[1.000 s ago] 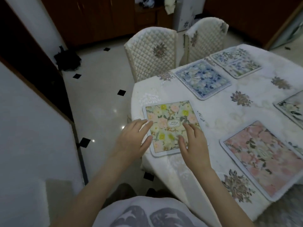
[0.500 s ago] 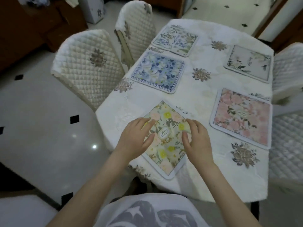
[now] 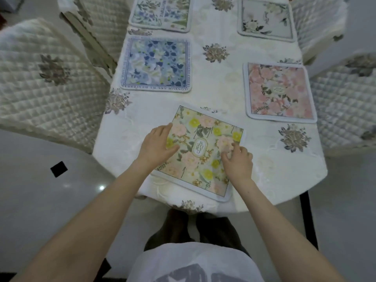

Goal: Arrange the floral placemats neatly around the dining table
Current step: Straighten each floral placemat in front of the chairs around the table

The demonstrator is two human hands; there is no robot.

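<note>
Here, square yellow-and-pink floral fabric placemat [image 3: 200,151] askew on cream embroidered surface [image 3: 219,94], left hand [image 3: 157,146] flat, open-fingered, right hand [image 3: 237,161] grip curled, pinching its edge.

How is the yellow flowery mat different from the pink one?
The yellow mat has yellow and pink flowers; the pink mat is nearly all pink. The yellow mat lies crooked at the table's near end, while the pink mat sits straight along the side. The left hand and right hand rest on the yellow mat; nothing touches the pink mat. Both are squarish, pale-edged and lie flat.
</note>
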